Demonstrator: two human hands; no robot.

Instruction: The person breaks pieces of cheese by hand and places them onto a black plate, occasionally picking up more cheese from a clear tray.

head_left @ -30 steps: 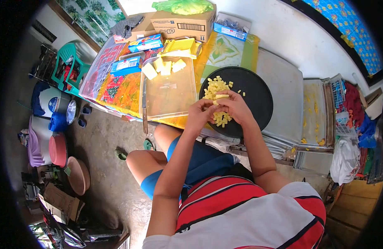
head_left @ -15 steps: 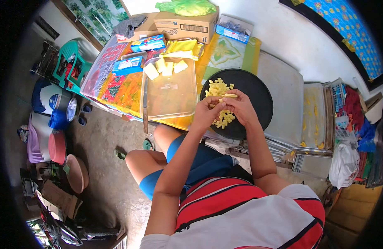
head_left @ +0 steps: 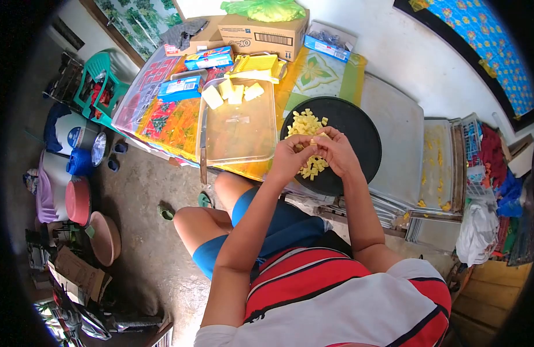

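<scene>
My left hand [head_left: 293, 155] and my right hand [head_left: 337, 152] meet over a round black tray [head_left: 359, 133], fingers pinched together. A small pale yellow piece [head_left: 320, 136] shows at the right fingertips. What the left fingers pinch is mostly hidden. Small pale yellow cubes [head_left: 305, 122] are heaped on the tray beyond my hands, and more lie on its near side. Left of the tray, a clear rectangular container [head_left: 238, 136] bears several larger pale yellow blocks [head_left: 212, 97] at its far end. A knife [head_left: 203, 147] rests along its left edge.
Blue boxes [head_left: 180, 88], a yellow ridged tray [head_left: 255, 66] and a cardboard box [head_left: 261, 36] stand at the back of the table. Stacked metal trays [head_left: 391, 133] are on the right. A green chair [head_left: 107, 87] and basins [head_left: 105, 240] stand left on the floor.
The yellow stick seen across my right fingers earlier now shows only as a small piece at the fingertips. My hands stay over the tray; the view has shifted slightly.
</scene>
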